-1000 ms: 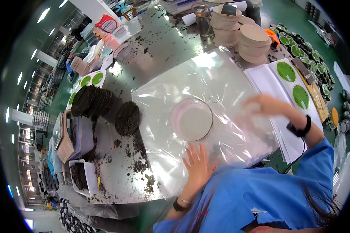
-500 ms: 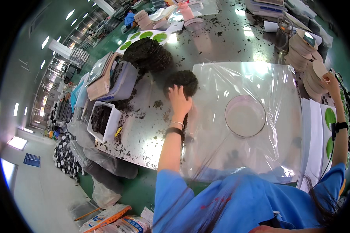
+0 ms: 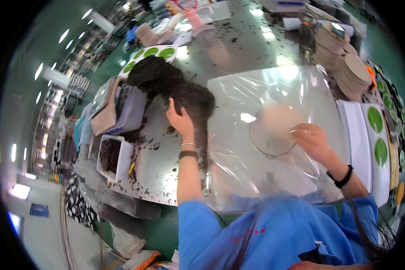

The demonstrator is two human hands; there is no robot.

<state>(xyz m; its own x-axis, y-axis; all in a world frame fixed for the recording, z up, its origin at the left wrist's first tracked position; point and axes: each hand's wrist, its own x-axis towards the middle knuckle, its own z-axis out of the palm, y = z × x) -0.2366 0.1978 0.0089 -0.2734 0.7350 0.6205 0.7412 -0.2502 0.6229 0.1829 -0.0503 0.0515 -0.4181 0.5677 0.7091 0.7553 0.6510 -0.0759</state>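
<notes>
My left hand (image 3: pixel 181 121) has its fingers closed at the lower left edge of a dark, ragged, seaweed-like disc (image 3: pixel 199 100), part of them behind it. A taller stack of the same dark discs (image 3: pixel 155 77) stands just beyond, and the two overlap in view. My right hand (image 3: pixel 312 141), slightly blurred, pinches the edge of a round beige paper sheet (image 3: pixel 280 118). That sheet hovers over a clear round ring (image 3: pixel 266 152), covering its far part. Beneath the ring lies a transparent plastic sheet (image 3: pixel 231 148).
Stacks of round beige sheets (image 3: pixel 352 78) stand at the right, beside white sheets with green circles (image 3: pixel 375 118). Left are a lidded plastic bin (image 3: pixel 132 108), a white tub with dark scraps (image 3: pixel 125 157) and a yellow cutter (image 3: pixel 132 168). Dark crumbs litter the metal table (image 3: pixel 159 168).
My right hand has come from the beige stack at the right to the ring, bringing a round paper sheet. My left hand has slid left, from atop the dark disc to its edge.
</notes>
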